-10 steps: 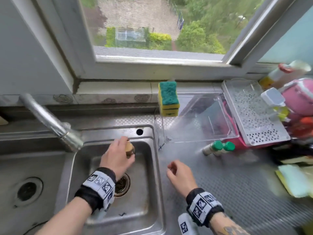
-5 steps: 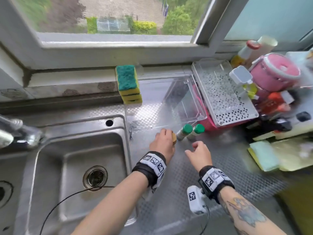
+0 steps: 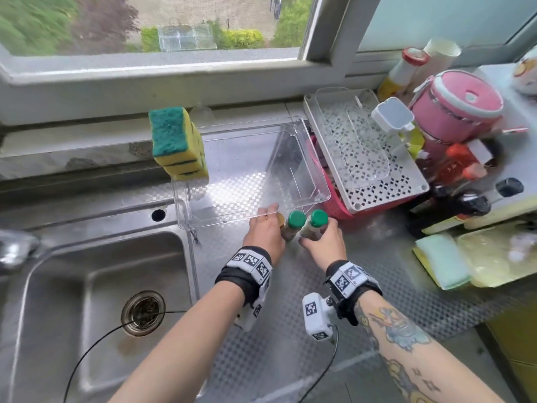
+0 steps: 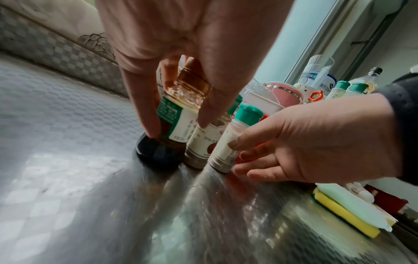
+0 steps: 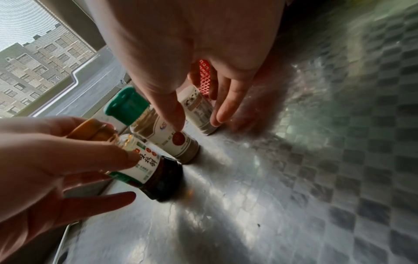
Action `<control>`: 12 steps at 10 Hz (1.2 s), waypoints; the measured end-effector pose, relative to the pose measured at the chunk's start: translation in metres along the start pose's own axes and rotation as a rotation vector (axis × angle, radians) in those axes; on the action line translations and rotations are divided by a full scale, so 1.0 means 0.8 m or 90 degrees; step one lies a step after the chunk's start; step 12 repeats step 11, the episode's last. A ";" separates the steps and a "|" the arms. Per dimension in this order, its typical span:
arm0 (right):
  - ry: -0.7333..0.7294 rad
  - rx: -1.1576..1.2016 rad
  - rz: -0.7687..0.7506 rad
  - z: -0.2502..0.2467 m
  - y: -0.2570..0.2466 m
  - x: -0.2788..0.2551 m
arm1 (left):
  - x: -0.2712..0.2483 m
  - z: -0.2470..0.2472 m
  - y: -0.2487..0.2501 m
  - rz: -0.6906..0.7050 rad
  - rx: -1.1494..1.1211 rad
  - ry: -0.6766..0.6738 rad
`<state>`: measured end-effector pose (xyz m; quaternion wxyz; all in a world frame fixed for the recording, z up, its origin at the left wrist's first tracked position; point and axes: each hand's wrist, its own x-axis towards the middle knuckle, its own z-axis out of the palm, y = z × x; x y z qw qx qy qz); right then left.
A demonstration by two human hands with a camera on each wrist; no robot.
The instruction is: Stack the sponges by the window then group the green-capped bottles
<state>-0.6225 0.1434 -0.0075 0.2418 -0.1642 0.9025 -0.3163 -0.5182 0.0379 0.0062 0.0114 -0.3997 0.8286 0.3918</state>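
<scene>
A stack of yellow-and-green sponges (image 3: 177, 144) stands on the ledge under the window. Two green-capped bottles (image 3: 295, 225) (image 3: 315, 225) stand upright side by side on the steel counter, in front of a clear bin (image 3: 316, 181). My left hand (image 3: 268, 225) grips a brown-capped dark sauce bottle (image 4: 178, 110), whose base is on the counter just left of them. My right hand (image 5: 198, 119) holds the right green-capped bottle (image 5: 199, 107) between thumb and fingers. Its thumb also touches the middle bottle (image 5: 162, 132).
The sink (image 3: 96, 286) lies to the left with a black cable in it. A perforated white tray (image 3: 406, 181), a pink pot (image 3: 456, 109) and more bottles crowd the right. Two more green-capped bottles (image 4: 349, 88) stand far right. A sponge and cloth (image 3: 441, 263) lie right.
My left hand carried the brown-capped bottle from the sink to the counter beside the green-capped bottles. My right hand moved forward onto the right green-capped bottle.
</scene>
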 end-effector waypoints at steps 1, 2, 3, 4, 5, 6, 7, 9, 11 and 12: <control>-0.010 0.016 -0.005 0.001 -0.006 0.005 | 0.004 -0.001 0.003 0.010 0.028 -0.009; -0.005 0.035 -0.009 0.001 -0.006 0.010 | 0.004 -0.001 0.009 0.033 0.050 -0.006; 0.004 0.039 -0.023 0.001 -0.003 0.013 | 0.006 0.002 0.017 0.024 0.090 0.007; 0.013 0.035 -0.037 0.001 0.002 0.016 | 0.008 0.005 0.022 0.011 0.101 0.020; 0.016 0.035 -0.044 -0.003 0.002 0.020 | 0.007 0.007 0.027 0.013 0.103 0.023; 0.019 0.033 -0.043 -0.007 0.004 0.025 | 0.007 0.010 0.031 0.017 0.100 0.035; 0.018 0.032 -0.038 -0.010 0.005 0.028 | 0.007 0.013 0.036 0.019 0.091 0.037; -0.006 0.029 -0.014 -0.013 0.001 0.025 | 0.004 0.012 0.039 -0.010 0.078 0.014; -0.021 -0.001 0.038 -0.018 0.006 0.008 | -0.006 0.005 0.026 -0.045 0.042 0.000; -0.021 -0.001 0.038 -0.018 0.006 0.008 | -0.006 0.005 0.026 -0.045 0.042 0.000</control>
